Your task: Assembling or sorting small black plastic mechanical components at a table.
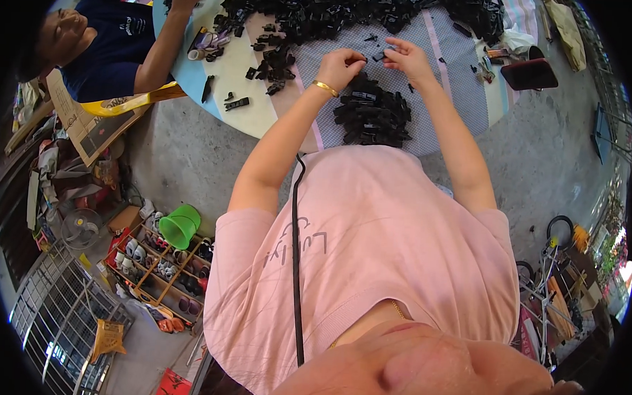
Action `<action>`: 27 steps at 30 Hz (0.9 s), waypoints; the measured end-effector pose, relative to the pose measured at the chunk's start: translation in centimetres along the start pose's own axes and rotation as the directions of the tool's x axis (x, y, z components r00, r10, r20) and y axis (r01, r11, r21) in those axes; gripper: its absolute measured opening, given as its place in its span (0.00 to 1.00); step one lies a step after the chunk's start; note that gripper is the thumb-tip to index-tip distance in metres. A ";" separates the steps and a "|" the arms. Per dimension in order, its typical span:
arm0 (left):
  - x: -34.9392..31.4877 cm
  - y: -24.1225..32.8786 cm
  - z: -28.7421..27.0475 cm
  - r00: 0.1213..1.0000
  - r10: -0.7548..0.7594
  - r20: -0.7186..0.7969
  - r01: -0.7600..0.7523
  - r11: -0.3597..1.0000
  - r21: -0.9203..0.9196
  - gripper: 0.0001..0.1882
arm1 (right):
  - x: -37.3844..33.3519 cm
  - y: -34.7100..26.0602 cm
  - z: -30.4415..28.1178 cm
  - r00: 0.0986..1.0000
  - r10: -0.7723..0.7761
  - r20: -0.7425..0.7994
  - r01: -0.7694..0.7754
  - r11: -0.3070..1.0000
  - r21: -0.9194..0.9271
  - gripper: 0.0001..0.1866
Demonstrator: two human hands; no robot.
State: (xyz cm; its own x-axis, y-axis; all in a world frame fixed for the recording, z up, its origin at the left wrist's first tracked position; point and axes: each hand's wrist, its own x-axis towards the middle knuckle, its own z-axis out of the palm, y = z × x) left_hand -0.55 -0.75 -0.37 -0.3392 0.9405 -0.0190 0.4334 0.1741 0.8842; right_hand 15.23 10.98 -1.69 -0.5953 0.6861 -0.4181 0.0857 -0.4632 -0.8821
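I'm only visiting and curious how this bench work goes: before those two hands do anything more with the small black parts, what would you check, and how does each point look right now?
1. Left hand has a part: ok, fingers pinch a small black piece.
2. Right hand has a part: cannot tell, fingertips are bent over something too small to make out.
3. Near pile of black parts within reach: ok, just below both hands.
4. Large heap apart from the near pile: ok, bare checked cloth between them.
5. Other person's arm away from the hands: ok, at the table's far left.
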 end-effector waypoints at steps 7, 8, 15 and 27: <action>1.3 -0.8 0.0 0.990 -0.120 0.074 0.104 0.977 0.188 0.09 | -0.7 0.5 1.8 0.997 0.072 0.008 -0.072 0.997 -0.039 0.14; 1.6 -0.8 -0.1 0.993 -0.086 0.074 0.061 0.955 0.291 0.09 | -0.7 0.6 1.9 0.998 0.055 0.009 -0.054 0.993 -0.102 0.13; 2.1 -1.3 0.2 0.996 0.019 0.084 -0.050 0.924 0.379 0.06 | -0.2 0.6 2.1 1.000 0.021 0.022 -0.016 0.984 -0.176 0.11; 0.7 -1.2 1.1 0.913 -0.408 -0.010 0.408 0.913 0.011 0.13 | 3.3 -0.3 1.7 0.965 -0.104 0.242 0.245 0.692 -0.679 0.11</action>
State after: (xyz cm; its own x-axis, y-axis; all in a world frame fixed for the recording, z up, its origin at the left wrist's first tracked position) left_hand -0.42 -0.01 -1.96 -0.4950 0.7846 -0.3734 0.2667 0.5462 0.7941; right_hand 11.90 12.43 -2.40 -0.7768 0.5739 -0.2591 0.4560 0.2289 -0.8600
